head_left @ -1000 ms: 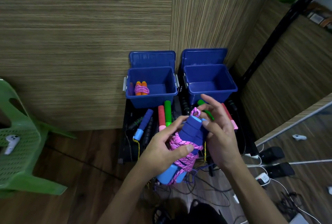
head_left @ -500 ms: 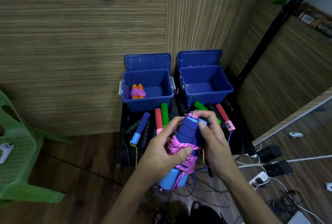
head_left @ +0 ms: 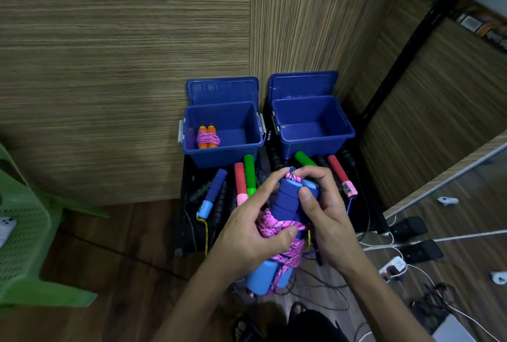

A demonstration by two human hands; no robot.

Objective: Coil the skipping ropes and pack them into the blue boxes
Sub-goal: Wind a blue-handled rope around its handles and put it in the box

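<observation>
Both hands up front, fingers curled: left hand (head_left: 253, 234) & right hand (head_left: 325, 221) clamping blue foam-handled skipping rope w/ pink cord (head_left: 285, 204), thumbs pressing on top.

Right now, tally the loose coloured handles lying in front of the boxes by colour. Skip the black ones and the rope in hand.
Blue handle: 1
Red handles: 2
Green handles: 2
Total: 5
</observation>
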